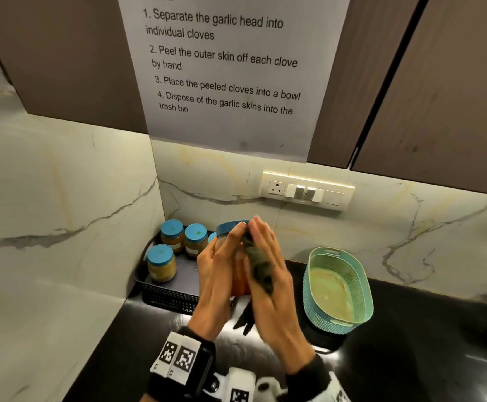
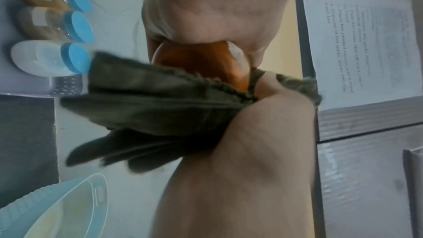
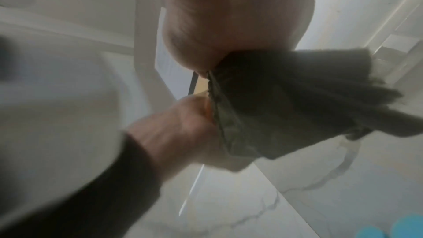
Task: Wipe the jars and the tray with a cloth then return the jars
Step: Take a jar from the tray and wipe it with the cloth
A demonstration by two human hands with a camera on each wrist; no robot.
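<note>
My left hand (image 1: 219, 268) grips a blue-lidded jar (image 1: 230, 226) of orange contents, raised in front of the black tray (image 1: 166, 300). My right hand (image 1: 268, 256) lies flat against the jar's side, fingers straight, pressing a dark green cloth (image 1: 258, 262) onto it. In the left wrist view the jar's orange base (image 2: 206, 61) shows above the cloth (image 2: 160, 100), and the right thumb hooks over the cloth's edge. The cloth's (image 3: 274, 97) loose end hangs below my right palm. Three blue-lidded jars (image 1: 172, 235) stand on the tray; a further lid peeks out behind my left hand.
A turquoise perforated basket (image 1: 338, 288) stands on the black counter right of my hands. Marble walls close the corner behind and left of the tray. A switch panel (image 1: 306, 191) and a paper sheet (image 1: 224, 68) on the cabinets are above.
</note>
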